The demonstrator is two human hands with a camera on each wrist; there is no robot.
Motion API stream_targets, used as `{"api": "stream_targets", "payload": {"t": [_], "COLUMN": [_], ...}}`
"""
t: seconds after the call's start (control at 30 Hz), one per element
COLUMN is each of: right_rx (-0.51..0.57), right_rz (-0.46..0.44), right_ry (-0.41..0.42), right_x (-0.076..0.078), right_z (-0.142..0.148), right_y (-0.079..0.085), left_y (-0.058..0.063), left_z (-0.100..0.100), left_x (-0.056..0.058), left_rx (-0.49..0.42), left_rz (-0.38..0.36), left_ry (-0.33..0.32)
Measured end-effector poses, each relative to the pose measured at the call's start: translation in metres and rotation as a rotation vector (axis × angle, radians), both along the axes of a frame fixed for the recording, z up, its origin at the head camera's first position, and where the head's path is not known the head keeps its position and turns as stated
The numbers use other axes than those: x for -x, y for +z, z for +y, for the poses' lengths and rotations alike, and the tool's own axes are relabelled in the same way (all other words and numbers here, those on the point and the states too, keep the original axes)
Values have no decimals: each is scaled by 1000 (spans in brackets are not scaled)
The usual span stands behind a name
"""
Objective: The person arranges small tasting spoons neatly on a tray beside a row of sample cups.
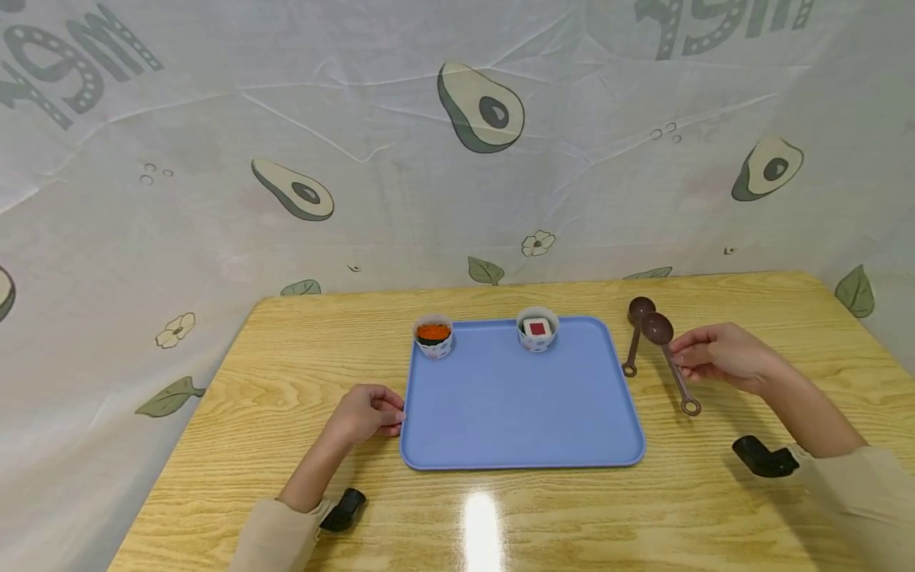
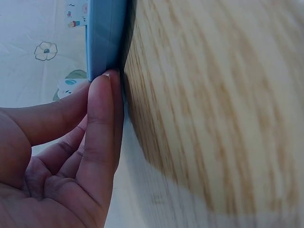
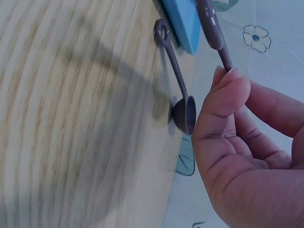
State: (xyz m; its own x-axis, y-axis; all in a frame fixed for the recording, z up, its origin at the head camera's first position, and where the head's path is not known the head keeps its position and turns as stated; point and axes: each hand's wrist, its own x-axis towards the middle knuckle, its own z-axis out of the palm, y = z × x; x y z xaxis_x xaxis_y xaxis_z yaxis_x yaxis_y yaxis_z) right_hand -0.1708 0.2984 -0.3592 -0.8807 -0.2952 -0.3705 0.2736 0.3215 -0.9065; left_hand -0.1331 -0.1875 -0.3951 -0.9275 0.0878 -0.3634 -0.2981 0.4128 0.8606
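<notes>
Left of the blue tray (image 1: pixel 522 397), the left hand (image 1: pixel 370 413) pinches its edge; apart from the right edge, the right hand (image 1: pixel 725 357) grips a brown spoon (image 1: pixel 658 328) above the wooden table (image 1: pixel 579 516), with a printed curtain (image 1: pixel 400 206) beyond.

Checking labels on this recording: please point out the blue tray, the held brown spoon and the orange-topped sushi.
Blue tray (image 1: pixel 522 405), head view: bare middle of its surface.
Held brown spoon (image 1: pixel 657 328), head view: its bowl.
Orange-topped sushi (image 1: pixel 433 333), head view: its orange topping.
</notes>
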Motion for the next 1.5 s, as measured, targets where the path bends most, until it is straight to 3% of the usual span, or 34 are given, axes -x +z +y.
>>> {"api": "stream_targets", "payload": {"t": [1.5], "right_rx": [47], "right_rz": [18], "right_ry": [15], "right_x": [17], "right_z": [-75], "right_y": [5], "left_y": [4], "left_z": [1], "left_x": [0], "left_rx": [22], "left_rz": [0], "left_ry": [-20]}}
